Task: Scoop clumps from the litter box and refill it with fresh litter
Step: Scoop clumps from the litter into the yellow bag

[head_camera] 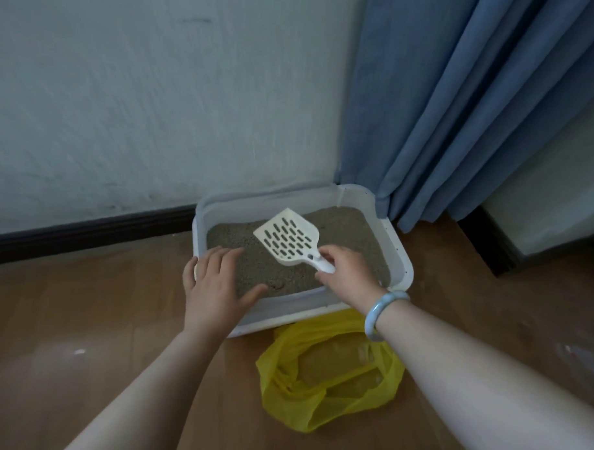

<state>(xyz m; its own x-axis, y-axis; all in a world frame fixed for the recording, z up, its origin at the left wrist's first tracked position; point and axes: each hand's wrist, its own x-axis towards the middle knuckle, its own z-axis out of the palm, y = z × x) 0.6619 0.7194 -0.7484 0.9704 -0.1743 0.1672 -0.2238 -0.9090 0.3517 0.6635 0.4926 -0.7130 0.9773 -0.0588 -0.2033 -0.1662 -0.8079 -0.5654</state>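
One white scoop [288, 239] in right hand [346, 270]; left hand [216, 286] over litter box [401, 248]

Right hand [346, 273] grips slotted scoop [288, 237] above litter box [401, 248]; left hand [216, 282] spread flat.

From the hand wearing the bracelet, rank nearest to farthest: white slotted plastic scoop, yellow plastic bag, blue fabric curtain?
1. White slotted plastic scoop: gripped by the right hand.
2. Yellow plastic bag: on the floor, under that wrist.
3. Blue fabric curtain: behind the litter box, right.
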